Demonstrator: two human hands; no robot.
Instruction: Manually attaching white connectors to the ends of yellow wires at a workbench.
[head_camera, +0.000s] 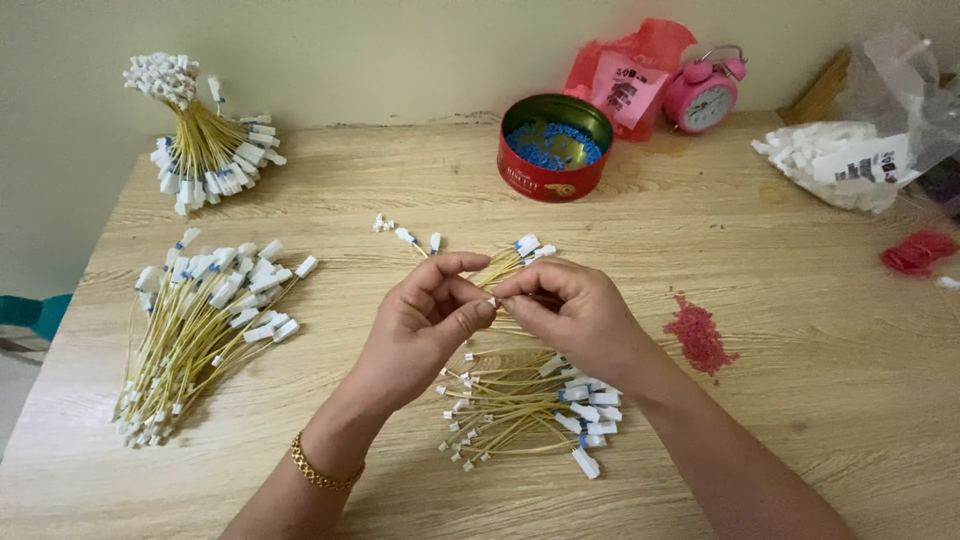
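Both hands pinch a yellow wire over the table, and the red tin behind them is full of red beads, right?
Not quite. The head view shows the red tin holds blue beads. The left hand and right hand do pinch a yellow wire.

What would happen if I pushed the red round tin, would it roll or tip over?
Probably neither. The red round tin sits flat on the wooden table and looks wider than tall, so it would likely slide. It has no lid, so a hard shove might spill the small blue pieces inside.
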